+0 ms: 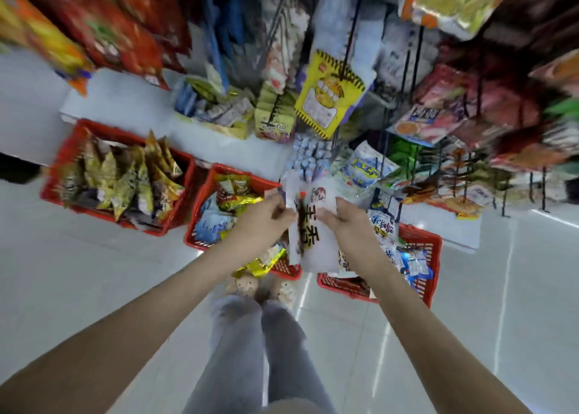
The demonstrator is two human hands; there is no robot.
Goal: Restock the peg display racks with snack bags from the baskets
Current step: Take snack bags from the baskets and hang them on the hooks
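Note:
A white snack bag [316, 241] with large dark lettering hangs upright between my two hands, just below the low pegs of the rack [316, 159]. My left hand [266, 216] pinches its upper left edge. On the other side my right hand [344, 219] grips the upper right edge. Three red baskets stand on the floor: a left one [59, 175] with yellow-green bags, a middle one [203, 200] with blue and yellow bags under my left hand, and a right one [423, 257] with blue-white bags.
The peg rack rises ahead with many hanging bags, among them a yellow bag [329, 97] on a long hook. Red and orange bags [103, 31] hang at the upper left. My legs and slippers [260, 288] stand on the pale tiled floor between the baskets.

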